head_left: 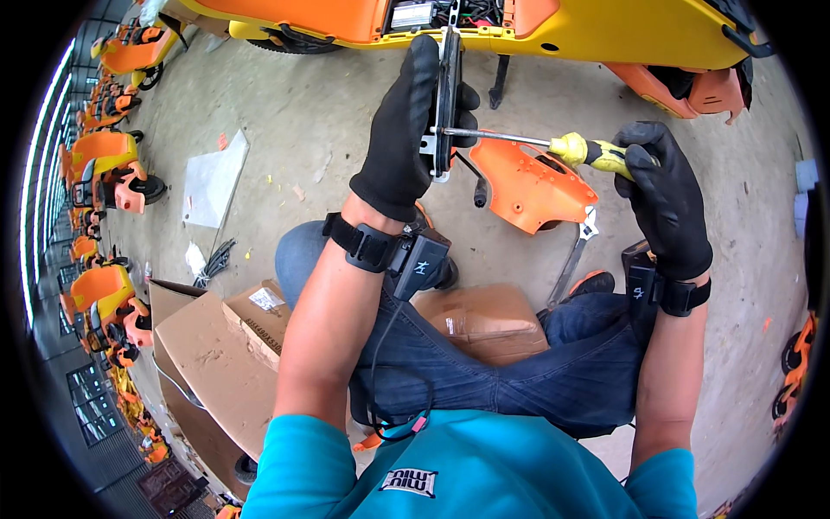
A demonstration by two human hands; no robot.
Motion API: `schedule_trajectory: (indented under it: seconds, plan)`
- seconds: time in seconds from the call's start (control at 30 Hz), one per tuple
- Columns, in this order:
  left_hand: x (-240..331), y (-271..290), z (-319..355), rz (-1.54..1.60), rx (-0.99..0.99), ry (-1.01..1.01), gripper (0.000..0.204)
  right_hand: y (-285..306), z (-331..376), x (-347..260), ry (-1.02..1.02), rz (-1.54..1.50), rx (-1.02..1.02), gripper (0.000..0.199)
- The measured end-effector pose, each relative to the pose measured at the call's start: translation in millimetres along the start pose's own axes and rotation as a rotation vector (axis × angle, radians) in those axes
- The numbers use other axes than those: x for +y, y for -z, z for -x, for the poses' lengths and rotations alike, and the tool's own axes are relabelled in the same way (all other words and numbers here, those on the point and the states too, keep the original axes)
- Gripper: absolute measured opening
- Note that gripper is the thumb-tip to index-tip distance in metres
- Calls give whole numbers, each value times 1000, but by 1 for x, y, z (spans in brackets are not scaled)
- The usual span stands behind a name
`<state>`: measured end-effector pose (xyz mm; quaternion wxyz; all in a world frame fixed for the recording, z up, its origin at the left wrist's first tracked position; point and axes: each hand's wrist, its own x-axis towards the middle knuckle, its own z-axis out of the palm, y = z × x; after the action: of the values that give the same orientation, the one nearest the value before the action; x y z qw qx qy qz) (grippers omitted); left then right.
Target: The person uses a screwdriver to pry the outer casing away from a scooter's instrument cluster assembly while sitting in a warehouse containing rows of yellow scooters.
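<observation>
My gloved left hand (396, 130) is closed around a thin dark plate-like part (447, 91), held upright and seen nearly edge-on. A small silvery bracket (427, 144) sticks out at its lower left side; what the part is I cannot make out. From the right, my gloved right hand (664, 195) grips the yellow and black handle of a screwdriver (575, 150). Its shaft lies almost level, and the tip meets the part near the bracket. Whether a screw sits under the tip is too small to see.
A yellow and orange scooter (596, 39) stands ahead, its compartment with wiring uncovered. An orange body panel (538, 195) and a wrench-like metal tool (569, 264) lie below the screwdriver. Cardboard boxes (212, 350) stand at left; another carton (484, 316) sits between my legs.
</observation>
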<state>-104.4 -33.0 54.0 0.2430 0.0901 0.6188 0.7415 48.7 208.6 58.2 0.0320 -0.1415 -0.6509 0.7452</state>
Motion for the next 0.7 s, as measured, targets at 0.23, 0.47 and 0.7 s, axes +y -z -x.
schedule_trajectory:
  seconds: [0.23,0.47,0.7]
  plan:
    - [-4,4,-1,-64,20,-42,57,-16,0,-5,-128,151,83,28]
    - [-4,7,-2,-37,19,-24,56,-1,1,-7,-77,202,-63,28]
    - [-9,0,0,-31,67,-15,54,5,-6,16,53,-138,72,27]
